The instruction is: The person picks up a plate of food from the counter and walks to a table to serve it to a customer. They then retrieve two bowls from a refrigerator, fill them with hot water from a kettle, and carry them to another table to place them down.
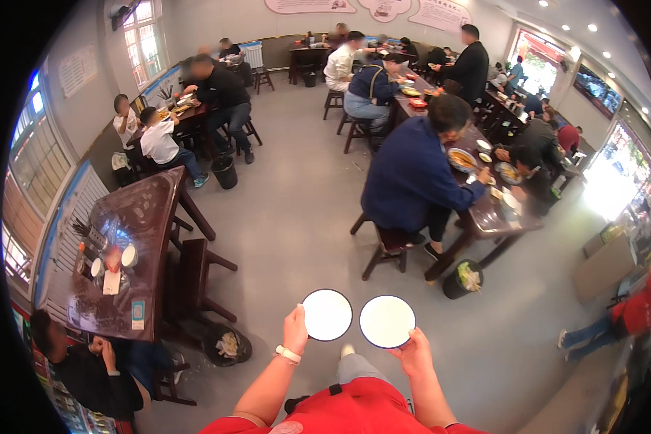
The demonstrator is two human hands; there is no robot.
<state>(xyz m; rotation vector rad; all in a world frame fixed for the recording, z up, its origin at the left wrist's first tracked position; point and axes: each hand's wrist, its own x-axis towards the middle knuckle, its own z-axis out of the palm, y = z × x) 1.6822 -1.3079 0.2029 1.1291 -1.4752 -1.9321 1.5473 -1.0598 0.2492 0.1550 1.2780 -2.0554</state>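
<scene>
Two round white dishes with dark blue rims are held out in front of my red shirt, a small gap between them. My left hand (295, 330) grips the left dish (329, 314) by its outer edge, thumb on the rim. The right dish (386, 321) is held at its lower right edge by my right hand (415, 352). Both dishes look plain white inside; their undersides and the fingers beneath are hidden. A white band (287, 355) circles my left wrist. Below the dishes one light shoe (348, 350) shows on the grey floor.
A dark wooden table (141, 217) with bowls and a chopstick holder (95, 236) stands left, beside a bench (192, 271) and a waste bin (241, 350). Ahead right, a person in a blue jacket (407, 173) eats at a long table (485, 217); another bin (455, 290) sits near its leg.
</scene>
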